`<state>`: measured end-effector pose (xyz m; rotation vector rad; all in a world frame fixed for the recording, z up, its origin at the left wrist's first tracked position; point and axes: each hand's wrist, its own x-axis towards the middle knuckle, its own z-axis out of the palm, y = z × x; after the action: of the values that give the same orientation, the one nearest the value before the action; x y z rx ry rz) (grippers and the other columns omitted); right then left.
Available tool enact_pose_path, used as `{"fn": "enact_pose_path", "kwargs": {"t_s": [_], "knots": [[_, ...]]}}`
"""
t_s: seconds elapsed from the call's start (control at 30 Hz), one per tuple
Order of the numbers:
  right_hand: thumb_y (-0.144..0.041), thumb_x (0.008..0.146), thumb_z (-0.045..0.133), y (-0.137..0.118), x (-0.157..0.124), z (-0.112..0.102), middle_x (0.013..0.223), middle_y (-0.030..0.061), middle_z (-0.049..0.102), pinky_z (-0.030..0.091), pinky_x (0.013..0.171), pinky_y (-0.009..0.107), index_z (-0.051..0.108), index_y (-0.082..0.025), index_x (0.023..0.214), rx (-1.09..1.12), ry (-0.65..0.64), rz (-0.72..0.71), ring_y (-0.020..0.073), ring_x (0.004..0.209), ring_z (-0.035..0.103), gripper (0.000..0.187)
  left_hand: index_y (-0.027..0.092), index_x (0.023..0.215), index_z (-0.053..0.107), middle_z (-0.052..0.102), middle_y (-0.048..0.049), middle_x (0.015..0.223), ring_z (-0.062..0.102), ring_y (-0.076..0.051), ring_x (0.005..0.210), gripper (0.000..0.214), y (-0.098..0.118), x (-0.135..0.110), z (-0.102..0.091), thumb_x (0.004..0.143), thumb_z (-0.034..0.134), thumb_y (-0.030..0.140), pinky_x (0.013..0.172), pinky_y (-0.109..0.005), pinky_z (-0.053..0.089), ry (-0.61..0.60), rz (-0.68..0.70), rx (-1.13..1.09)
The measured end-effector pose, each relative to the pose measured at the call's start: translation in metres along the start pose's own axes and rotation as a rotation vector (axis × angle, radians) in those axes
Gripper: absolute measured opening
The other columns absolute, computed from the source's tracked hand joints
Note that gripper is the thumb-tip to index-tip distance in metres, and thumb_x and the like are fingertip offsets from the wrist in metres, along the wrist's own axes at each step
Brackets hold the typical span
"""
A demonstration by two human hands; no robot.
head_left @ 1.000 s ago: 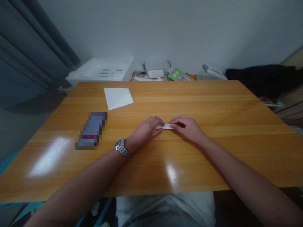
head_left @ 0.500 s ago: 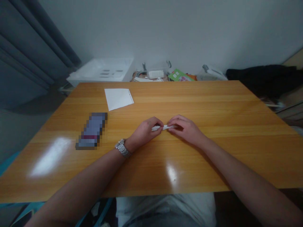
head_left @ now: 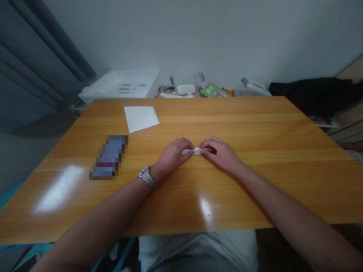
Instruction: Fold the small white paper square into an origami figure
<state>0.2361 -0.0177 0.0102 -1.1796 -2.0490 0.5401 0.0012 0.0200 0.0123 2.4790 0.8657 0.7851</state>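
Observation:
A small piece of folded white paper is held between both hands, just above or on the wooden table; I cannot tell if it touches. My left hand, with a metal watch on its wrist, pinches the left end between thumb and fingers. On the other end, my right hand is closed in a similar pinch. The fingers cover much of the paper, so its full shape is hidden. A flat white sheet with a perforated right edge lies farther back on the left.
A phone-like dark slab, blurred into blocks, lies on the table left of my hands. Behind the far edge are a white foam tray, cables, a green packet and dark cloth at right.
My hands have shifted very slightly, the fingers repositioned on the folded paper, whose visible middle now looks flatter. The sheet and the dark slab stay in place.

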Motion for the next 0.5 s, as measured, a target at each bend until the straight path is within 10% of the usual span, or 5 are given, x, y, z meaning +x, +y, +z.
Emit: {"fn": "enact_pose_path", "kwargs": {"t_s": [0.5], "knots": [[-0.022,0.097,0.062,0.0018,0.0008,0.0058,0.095,0.0062,0.066,0.049,0.08,0.034,0.067,-0.02,0.092,-0.083,-0.018,-0.05,0.0209,0.091,0.062,0.007,0.017,0.096,0.067,0.067,-0.0062,0.1,0.061,-0.02,0.093,0.016,0.0009,0.0013,0.0027,0.098,0.061,0.031,0.084,-0.032,0.048,-0.036,0.029,0.142]]}}
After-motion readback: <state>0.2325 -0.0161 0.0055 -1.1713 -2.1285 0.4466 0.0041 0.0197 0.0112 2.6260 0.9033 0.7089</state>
